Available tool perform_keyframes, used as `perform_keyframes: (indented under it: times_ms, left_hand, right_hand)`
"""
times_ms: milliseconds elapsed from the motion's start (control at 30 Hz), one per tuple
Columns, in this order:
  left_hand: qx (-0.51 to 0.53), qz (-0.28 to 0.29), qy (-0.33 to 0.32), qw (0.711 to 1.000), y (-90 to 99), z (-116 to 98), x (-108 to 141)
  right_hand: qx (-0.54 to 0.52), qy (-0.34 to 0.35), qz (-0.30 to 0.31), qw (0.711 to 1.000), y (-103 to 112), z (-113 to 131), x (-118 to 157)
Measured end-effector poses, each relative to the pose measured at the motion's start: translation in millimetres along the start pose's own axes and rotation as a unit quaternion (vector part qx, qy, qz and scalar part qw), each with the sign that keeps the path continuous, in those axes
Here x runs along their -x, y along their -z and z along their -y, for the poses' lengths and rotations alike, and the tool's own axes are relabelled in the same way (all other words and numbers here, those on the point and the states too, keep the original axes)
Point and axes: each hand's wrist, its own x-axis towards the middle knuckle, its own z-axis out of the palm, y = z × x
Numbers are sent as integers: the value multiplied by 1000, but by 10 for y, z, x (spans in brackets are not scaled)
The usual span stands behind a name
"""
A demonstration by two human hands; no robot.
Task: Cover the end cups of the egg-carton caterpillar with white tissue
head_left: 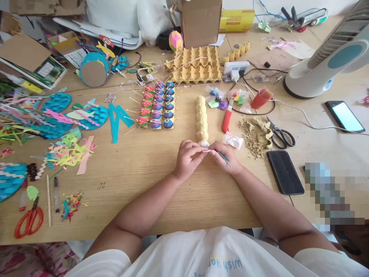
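The left hand [188, 158] was closed, thumb and fingers pinching a small white piece [206, 151]. The right hand [226, 157] was closed too, with a thin blue stick [225, 159] lying in its grip and its fingertips at the other end of the white piece. The piece sat between the 2 hands, low over the table [144, 173].

Just beyond the fingers lay the strip [202, 119], yellow and bumpy, pointing away from the person, with white at its near end; whether the fingers touched it, I could not tell. To its left stood 3 rows of painted cups, red [145, 104], purple [157, 104] and blue [168, 105], with pins sticking out. Behind them was an egg tray [198, 63].

To the right of the strip lay a red-handled knife [226, 120], and nearer the right hand a crumpled white bag [233, 141]. Further right, dark scissors [282, 136] lay beside tan scraps [255, 136], with a black phone [285, 172] just nearer the person. A red cup [261, 99] stood behind the scraps, and a fan [331, 57] stood at the far right.
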Motion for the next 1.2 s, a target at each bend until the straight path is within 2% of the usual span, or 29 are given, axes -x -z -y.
perform_keyframes:
  times_ms: [133, 367, 633, 900, 1200]
  left_hand:
    - [-11, 13, 24, 1000, 14, 5, -6]
    - [1, 35, 59, 998, 0, 11, -2]
    - [16, 27, 11, 999, -14, 28, -25]
    - [-18, 21, 35, 999, -19, 68, 5]
    - [-6, 28, 37, 999, -21, 71, 23]
  right_hand:
    - [-6, -19, -13, 1000, -9, 18, 5]
    - [-1, 3, -19, 1000, -18, -29, -1]
    - [22, 28, -37, 999, -28, -91, -13]
    - [24, 24, -17, 999, -49, -54, 1]
    - [20, 24, -16, 999, -26, -47, 12]
